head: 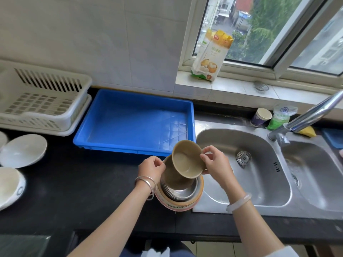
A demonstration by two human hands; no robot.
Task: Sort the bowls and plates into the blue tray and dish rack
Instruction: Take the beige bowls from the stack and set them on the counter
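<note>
— Judging by the table [83, 191], how far along is the sorting?

— Hardly begun, I'd say. The blue tray [130, 125], at twelve o'clock from the person, shows only its bare floor. The dish rack [42, 101], at ten o'clock, has nothing in it that I can see.

— And the plates?

— The white plates [23, 151] lie on the table out at nine o'clock, at least two of them (the nearer one may be a shallow bowl; the frame edge cuts it off). None stands in the rack, so that half of the job looks undone.

— The bowls, then?

— They are nested in one stack of bowls [178, 193] at six o'clock from the tray, just beside the sink's [241, 182] left edge. A pink bowl [178, 205] sits at the bottom, steel bowls [183, 191] inside it, and tan ones on top.

— Anything in hand?

— The top tan bowl [185, 162] is tipped up off the stack, mouth towards the camera, close to the tray's near rim. The right hand [217, 164] pinches its rim at three o'clock. The left hand [150, 169] grips the rim of the tan bowl beneath, at nine o'clock, apparently steadying the stack. My guess is that this is the first bowl bound for the tray, with everything else left to do.
</note>
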